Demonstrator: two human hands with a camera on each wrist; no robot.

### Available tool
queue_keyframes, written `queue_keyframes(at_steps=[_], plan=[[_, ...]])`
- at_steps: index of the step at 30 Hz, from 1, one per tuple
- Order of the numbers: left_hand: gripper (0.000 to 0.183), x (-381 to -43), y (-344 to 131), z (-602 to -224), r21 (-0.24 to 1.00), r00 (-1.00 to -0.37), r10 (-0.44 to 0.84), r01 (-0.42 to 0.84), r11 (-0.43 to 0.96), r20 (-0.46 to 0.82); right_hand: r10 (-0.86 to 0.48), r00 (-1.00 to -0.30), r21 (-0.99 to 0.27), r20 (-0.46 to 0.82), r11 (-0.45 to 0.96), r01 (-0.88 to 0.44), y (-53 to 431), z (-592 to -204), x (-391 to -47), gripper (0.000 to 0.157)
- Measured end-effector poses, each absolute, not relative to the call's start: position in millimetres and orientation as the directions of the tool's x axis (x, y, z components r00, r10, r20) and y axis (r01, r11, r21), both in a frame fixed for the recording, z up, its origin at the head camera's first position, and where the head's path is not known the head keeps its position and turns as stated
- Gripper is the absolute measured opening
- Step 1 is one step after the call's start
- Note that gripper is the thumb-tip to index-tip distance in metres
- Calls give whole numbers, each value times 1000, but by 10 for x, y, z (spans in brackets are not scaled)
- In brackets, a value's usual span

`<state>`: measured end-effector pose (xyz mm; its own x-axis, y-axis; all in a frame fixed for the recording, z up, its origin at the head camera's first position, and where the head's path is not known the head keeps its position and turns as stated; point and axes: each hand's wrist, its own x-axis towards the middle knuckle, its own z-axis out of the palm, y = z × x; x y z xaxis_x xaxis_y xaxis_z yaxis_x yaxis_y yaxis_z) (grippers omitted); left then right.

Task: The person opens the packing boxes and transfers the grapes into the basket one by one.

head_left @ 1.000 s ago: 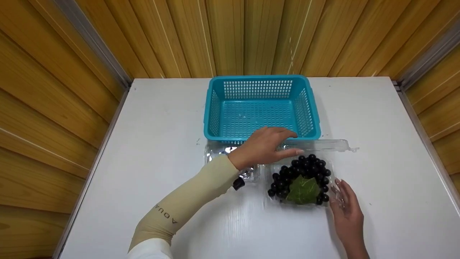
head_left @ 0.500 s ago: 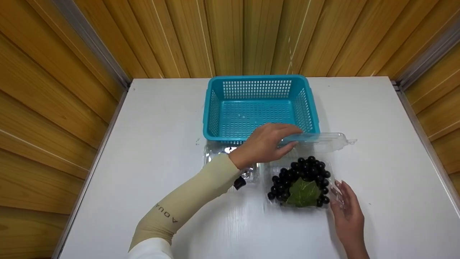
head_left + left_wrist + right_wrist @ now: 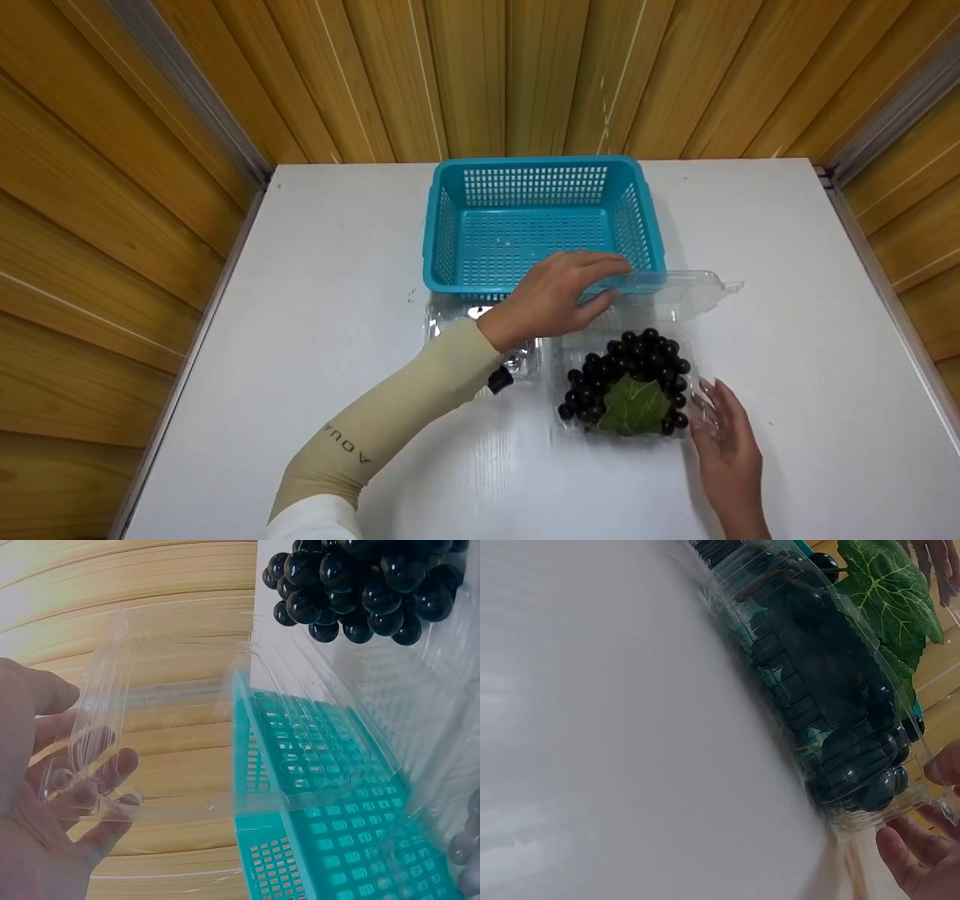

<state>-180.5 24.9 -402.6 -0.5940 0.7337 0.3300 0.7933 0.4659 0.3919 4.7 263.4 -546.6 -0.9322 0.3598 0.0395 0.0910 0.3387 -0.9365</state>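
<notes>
Black grapes (image 3: 637, 352) with a green leaf (image 3: 636, 405) lie in a clear plastic clamshell box (image 3: 574, 431) on the white table. Its lid (image 3: 679, 296) stands raised along the far side, against the basket's front edge in the head view. My left hand (image 3: 555, 292) holds the lid's left end, with thumb and fingers on opposite sides in the left wrist view, where the lid (image 3: 187, 802) is see-through. At the box's right side my right hand (image 3: 727, 457) pinches the edge; in the right wrist view my thumb and fingers (image 3: 907, 859) meet its corner.
A turquoise plastic basket (image 3: 536, 289) stands behind the box. Left of the box lies another clear plastic container (image 3: 442, 315), partly hidden by my left forearm. Wood-patterned panels (image 3: 480, 82) enclose the table (image 3: 337, 240) at the back and sides.
My left hand has lifted the lid a little, tilting it up and away towards the basket. My right hand stays at the box's right side, and the grapes have not visibly moved.
</notes>
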Motion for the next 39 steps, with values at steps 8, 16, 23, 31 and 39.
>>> queue_keyframes(at_steps=[8,16,23,31,39], plan=[[38,-1787,254,-3992,349,-591,731,802,485,341,352,-935,-925,29,365,108,2642,-5457,78,62],[38,-1756,269,-3982,335,-557,733,828,450,390,358,-934,-922,16,366,125,2645,-5464,91,62],[38,-1727,276,-3967,302,-505,753,861,409,422,361,-932,-912,-22,375,167,2649,-5457,72,61],[37,-1708,274,-3926,245,-454,765,891,382,458,357,-930,-885,-84,402,234,2674,-5438,38,60],[36,-1649,302,-3878,239,-420,772,907,346,478,347,-935,-888,-75,404,221,2671,-5428,24,58]])
